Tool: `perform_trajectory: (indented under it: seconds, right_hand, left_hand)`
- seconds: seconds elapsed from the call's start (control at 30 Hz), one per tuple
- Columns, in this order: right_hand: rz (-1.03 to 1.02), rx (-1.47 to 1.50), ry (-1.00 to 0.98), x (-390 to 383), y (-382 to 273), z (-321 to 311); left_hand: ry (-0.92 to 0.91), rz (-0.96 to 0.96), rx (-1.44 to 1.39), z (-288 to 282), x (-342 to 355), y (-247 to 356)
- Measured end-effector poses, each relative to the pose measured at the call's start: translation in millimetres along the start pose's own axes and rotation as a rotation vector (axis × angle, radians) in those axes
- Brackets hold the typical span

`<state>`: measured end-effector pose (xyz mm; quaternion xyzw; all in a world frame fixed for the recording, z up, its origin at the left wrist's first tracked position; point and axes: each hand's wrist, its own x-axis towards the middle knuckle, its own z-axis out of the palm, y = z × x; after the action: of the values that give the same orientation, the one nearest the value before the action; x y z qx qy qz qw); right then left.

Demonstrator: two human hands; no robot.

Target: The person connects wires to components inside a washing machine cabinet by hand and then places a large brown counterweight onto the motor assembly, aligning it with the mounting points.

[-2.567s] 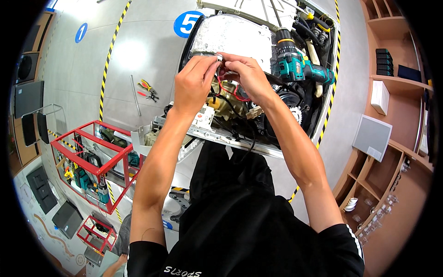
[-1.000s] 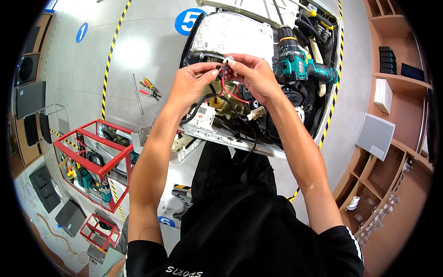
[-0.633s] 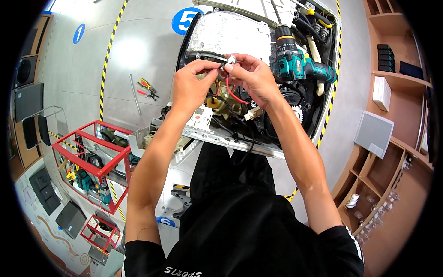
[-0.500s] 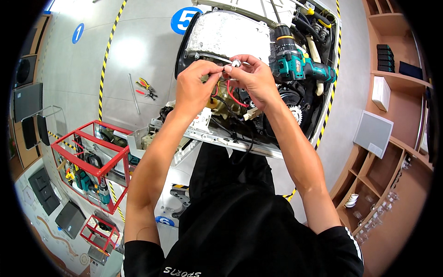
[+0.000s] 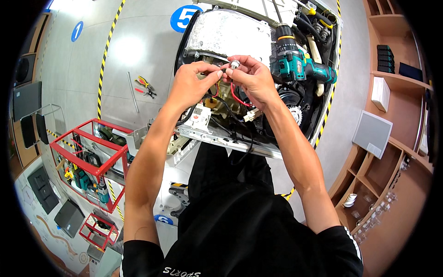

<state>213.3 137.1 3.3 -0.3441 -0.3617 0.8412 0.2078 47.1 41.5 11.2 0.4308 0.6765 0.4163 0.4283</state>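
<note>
Fingertips of both hands have drawn a little apart since the earliest frame, and the small round silver-and-white part (image 5: 235, 64), then between the two hands, now sits farther right, clear of the left fingers; the right hand (image 5: 254, 81) has its grip closed on that part, pinching it between thumb and fingers; the left hand (image 5: 194, 83) has its grip pinched almost fully at thumb and forefinger on a small dark piece (image 5: 224, 70), just beside the right thumb, though the fingers partly hide it; both hands hover over an open white-framed machine (image 5: 212, 136), just below its rough white panel (image 5: 230, 34); a red wire (image 5: 236, 96) curves down beneath the right hand, with a black cable (image 5: 226, 104) near it; a teal and black drill (image 5: 291, 66) lies on the machine to the right of the hands, above a white gear (image 5: 295, 114); on the floor (image 5: 157, 46) to the left lie pliers (image 5: 146, 84) and, just beside them, a thin metal rod (image 5: 132, 92).
</note>
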Motion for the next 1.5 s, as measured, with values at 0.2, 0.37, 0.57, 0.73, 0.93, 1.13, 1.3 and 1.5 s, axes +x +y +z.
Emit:
perform_trajectory:
  seconds: [0.2,0.37,0.57,0.73,0.93,1.13,1.3,1.5]
  right_hand:
    - [0.043,0.063,-0.022,-6,-3,-1]
    - [0.063,0.127,-0.047,-7,-3,-2]
    - [0.067,0.173,-0.029,-7,-4,-9]
    - [0.021,0.09,-0.046,-7,-1,-8]
    - [-0.233,-0.337,0.009,-9,-1,7]
    - [-0.43,-0.585,0.096,-6,5,8]
    - [-0.625,-0.721,0.16,-5,10,13]
    - [-0.698,-0.745,0.178,-2,12,17]
  left_hand:
    - [-0.016,0.053,0.038,-1,-1,-1]
    - [-0.053,-0.016,-0.054,-1,0,1]
    - [-0.118,-0.173,-0.237,-4,1,4]
    - [-0.161,-0.197,-0.375,-7,2,5]
    - [-0.188,-0.253,-0.528,-9,4,2]
    - [-0.126,-0.268,-0.609,-6,3,5]
    - [-0.101,-0.283,-0.654,-5,4,5]
    - [-0.126,-0.325,-0.724,-7,9,-6]
